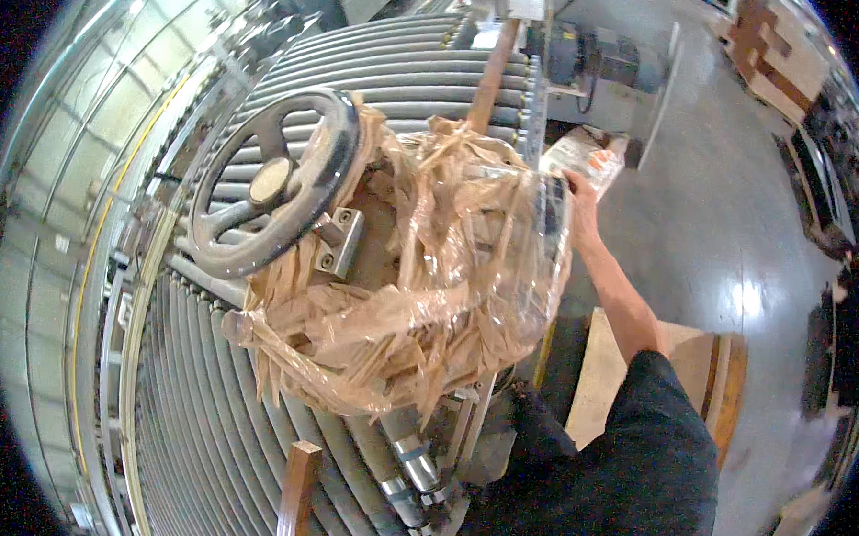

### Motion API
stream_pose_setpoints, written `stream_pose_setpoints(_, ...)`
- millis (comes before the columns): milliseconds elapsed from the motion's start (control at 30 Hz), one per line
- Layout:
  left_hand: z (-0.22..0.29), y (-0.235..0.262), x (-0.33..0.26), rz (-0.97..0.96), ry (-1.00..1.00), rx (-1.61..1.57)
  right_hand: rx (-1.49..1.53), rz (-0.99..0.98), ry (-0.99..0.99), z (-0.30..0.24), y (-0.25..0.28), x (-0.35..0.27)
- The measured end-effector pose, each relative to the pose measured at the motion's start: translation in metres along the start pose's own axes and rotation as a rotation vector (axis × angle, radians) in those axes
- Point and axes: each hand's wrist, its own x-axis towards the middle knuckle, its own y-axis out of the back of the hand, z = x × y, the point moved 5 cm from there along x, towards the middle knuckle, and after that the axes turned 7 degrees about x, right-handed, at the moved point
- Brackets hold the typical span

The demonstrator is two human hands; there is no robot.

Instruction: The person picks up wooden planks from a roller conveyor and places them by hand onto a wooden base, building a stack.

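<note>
In front of me a bulky bundle [428, 297], wrapped in crumpled brown paper and clear plastic film, sits on a roller conveyor [204, 392]. A dusty dark handwheel [303, 210] with a pale hub sticks out of its left side. Beside the wheel shows a bare metal block [340, 243] with bolts. My right hand [578, 205] is closed over the bundle's right edge, its fingers partly hidden. Just past that hand is a crumpled white package [592, 158] with an orange mark; whether the hand touches it I cannot tell. My left hand is out of view.
A wooden bar [494, 74] lies across the rollers behind the bundle. Another wooden post [298, 487] stands at the near left. A motor [621, 64] is at the far right of the conveyor. On the floor sit a flat cardboard piece [607, 372] and cardboard boxes [779, 58].
</note>
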Motion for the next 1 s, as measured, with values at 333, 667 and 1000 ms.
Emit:
stream_pose_setpoints(333, 0.243, -0.044, 0.122, -0.163, -0.083, -0.635, 0.276, 0.139, -0.37, 0.077, 0.085, -0.177)
stream_pose_setpoints(667, 0.272, -0.06, 0.12, -0.163, -0.203, -1.003, 0.202, 0.019, -0.404, 0.004, 0.102, -0.37)
stream_pose_setpoints(1000, 0.326, -0.078, 0.131, -0.01, -0.28, -0.931, 0.165, -0.168, -0.388, -0.054, 0.105, -0.465)
